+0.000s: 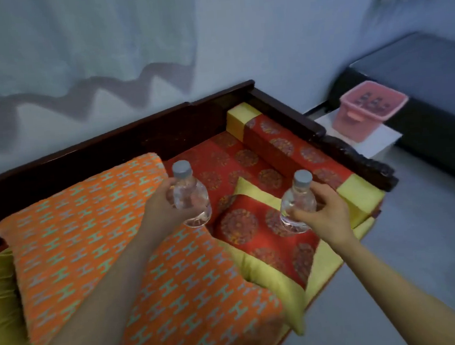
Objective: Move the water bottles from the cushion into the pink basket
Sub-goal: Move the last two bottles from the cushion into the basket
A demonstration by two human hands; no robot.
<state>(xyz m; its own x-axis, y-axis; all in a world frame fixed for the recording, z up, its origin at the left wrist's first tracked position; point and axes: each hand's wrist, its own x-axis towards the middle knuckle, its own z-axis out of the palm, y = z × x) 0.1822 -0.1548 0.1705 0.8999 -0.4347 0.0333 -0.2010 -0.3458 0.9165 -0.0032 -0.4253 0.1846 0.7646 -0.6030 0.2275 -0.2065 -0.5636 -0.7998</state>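
Note:
My left hand (160, 203) grips a clear water bottle (191, 196) with a grey cap, held upright above the edge of the orange patterned cushion (89, 239). My right hand (323, 210) grips a second clear water bottle (296, 204), also upright, over the red and yellow cushion (260, 241). The pink basket (366, 110) stands far to the right on a white stand, well apart from both hands. Its inside looks dark and I cannot tell what it holds.
A dark wooden bench frame (135, 136) runs behind the cushions. A red bolster (287, 145) lies along the bench's right arm. The white stand (377, 142) sits by a black block (434, 93). Grey floor (419, 238) lies to the right.

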